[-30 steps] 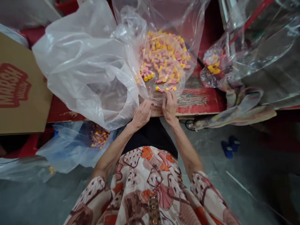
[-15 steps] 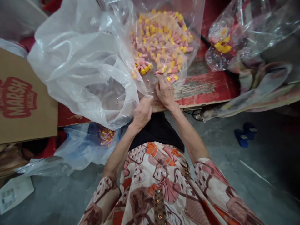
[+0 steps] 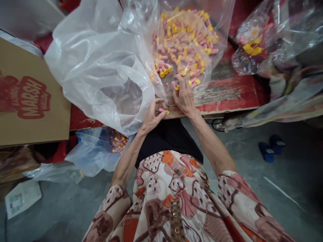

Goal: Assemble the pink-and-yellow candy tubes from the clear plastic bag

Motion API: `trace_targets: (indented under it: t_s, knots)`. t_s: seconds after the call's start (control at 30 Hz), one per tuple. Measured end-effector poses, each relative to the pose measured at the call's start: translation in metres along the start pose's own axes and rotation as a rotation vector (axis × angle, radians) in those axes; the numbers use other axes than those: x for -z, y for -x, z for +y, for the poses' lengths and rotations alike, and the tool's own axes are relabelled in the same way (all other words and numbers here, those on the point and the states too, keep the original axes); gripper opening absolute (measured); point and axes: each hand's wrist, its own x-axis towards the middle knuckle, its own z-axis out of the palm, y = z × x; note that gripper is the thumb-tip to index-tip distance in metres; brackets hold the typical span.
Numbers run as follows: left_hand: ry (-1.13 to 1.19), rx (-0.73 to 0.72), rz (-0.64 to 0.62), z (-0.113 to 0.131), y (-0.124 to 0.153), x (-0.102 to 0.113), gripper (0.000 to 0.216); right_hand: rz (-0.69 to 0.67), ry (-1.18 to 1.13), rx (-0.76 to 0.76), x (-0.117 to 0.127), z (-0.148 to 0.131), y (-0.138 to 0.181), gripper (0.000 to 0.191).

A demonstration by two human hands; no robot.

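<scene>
In my left hand [image 3: 152, 116], near the table's front edge, a small pink tube with a yellow cap [image 3: 163, 111] lies between thumb and fingers. My right hand [image 3: 185, 97] is palm down on the table, fingers stretched and slightly bent. Its fingertips touch or hover over a few loose pink-and-yellow tubes [image 3: 194, 82]; the exact contact is hidden. Beyond it, a large pile of the same tubes [image 3: 186, 40] lies in and under clear plastic. The big translucent plastic bag [image 3: 93, 60] stands left of the pile, its mouth facing me.
A marshmallow carton [image 3: 32, 97] stands at the left. Below the red worn table [image 3: 229, 89] is a bag of more tubes [image 3: 118, 140]. Plastic-wrapped items [image 3: 252, 47] and a patterned cloth [image 3: 280, 101] lie at the right. Blue slippers [image 3: 267, 151] are on the floor.
My left hand has turned and loosened, showing the tube in it. My right fingers have stretched forward. The whole view has shifted, so the table things sit further right.
</scene>
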Motion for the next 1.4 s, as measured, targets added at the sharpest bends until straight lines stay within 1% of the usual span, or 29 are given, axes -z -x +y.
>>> trace_targets:
  t_s: [0.03, 0.1, 0.2, 0.27, 0.33, 0.43, 0.5, 0.53, 0.63, 0.67, 0.73, 0.8, 0.87, 0.9, 0.97, 1.03, 1.1, 1.2, 1.3, 1.37, 1.4]
  knots:
    - [0.091, 0.03, 0.022, 0.002, 0.002, 0.004, 0.046, -0.007, -0.007, -0.006, 0.0, 0.001, 0.0, 0.049]
    - [0.193, 0.036, 0.066, 0.009, 0.006, 0.012, 0.052, -0.016, -0.009, -0.016, -0.001, 0.001, 0.0, 0.048]
    - [0.188, 0.002, 0.102, 0.018, 0.009, 0.015, 0.054, -0.037, 0.019, -0.028, -0.001, 0.002, 0.0, 0.047]
    - [0.086, -0.022, 0.137, 0.017, 0.008, 0.01, 0.046, -0.062, 0.047, -0.025, -0.001, 0.002, 0.0, 0.046]
    - [-0.091, -0.064, 0.136, 0.011, 0.005, 0.002, 0.032, -0.074, 0.064, -0.016, -0.002, 0.002, 0.0, 0.047]
    - [-0.387, -0.126, 0.019, 0.007, -0.001, -0.007, 0.013, -0.041, 0.056, -0.006, -0.003, 0.004, 0.001, 0.046]
    - [-0.501, -0.169, -0.038, 0.011, -0.003, -0.008, 0.008, -0.015, 0.043, 0.001, -0.004, 0.006, 0.002, 0.044]
    - [-0.527, -0.196, -0.025, 0.014, -0.003, -0.008, 0.007, -0.009, 0.039, 0.003, -0.005, 0.007, 0.002, 0.044]
    - [-0.539, -0.232, 0.096, 0.019, 0.002, -0.01, 0.007, -0.006, 0.019, 0.006, -0.007, 0.009, 0.003, 0.042]
    - [-0.532, -0.221, 0.117, 0.018, 0.004, -0.01, 0.007, -0.001, 0.006, 0.003, -0.008, 0.009, 0.004, 0.042]
    - [-0.477, -0.166, 0.079, 0.012, 0.004, -0.011, 0.004, 0.018, -0.022, -0.007, -0.009, 0.01, 0.005, 0.041]
    - [-0.324, -0.075, -0.019, 0.006, 0.003, -0.008, 0.002, 0.029, -0.035, -0.018, -0.011, 0.011, 0.004, 0.04]
    - [-0.11, 0.036, -0.07, 0.006, 0.003, -0.001, 0.012, 0.026, -0.038, -0.024, -0.011, 0.012, 0.002, 0.04]
    - [-0.011, 0.08, -0.065, 0.008, 0.004, 0.003, 0.02, 0.024, -0.039, -0.025, -0.011, 0.012, 0.001, 0.04]
    - [0.128, 0.121, -0.022, 0.017, 0.008, 0.01, 0.035, 0.027, -0.043, -0.029, -0.008, 0.01, 0.0, 0.04]
    - [0.193, 0.115, 0.019, 0.027, 0.014, 0.015, 0.045, 0.033, -0.043, -0.04, -0.003, 0.005, 0.001, 0.039]
    - [0.211, 0.099, 0.028, 0.032, 0.019, 0.015, 0.047, 0.035, -0.054, -0.052, 0.003, -0.001, 0.007, 0.038]
    - [0.123, 0.076, 0.055, 0.027, 0.021, 0.006, 0.039, 0.053, -0.108, -0.051, 0.007, -0.012, 0.023, 0.038]
    - [-0.153, 0.007, 0.092, 0.015, 0.016, -0.007, 0.018, 0.097, -0.146, -0.07, 0.003, -0.017, 0.04, 0.038]
    - [-0.342, -0.082, 0.053, 0.011, 0.01, -0.01, 0.007, 0.113, -0.144, -0.095, -0.002, -0.017, 0.047, 0.037]
    - [-0.402, -0.131, 0.023, 0.011, 0.008, -0.01, 0.005, 0.116, -0.141, -0.103, -0.005, -0.016, 0.049, 0.037]
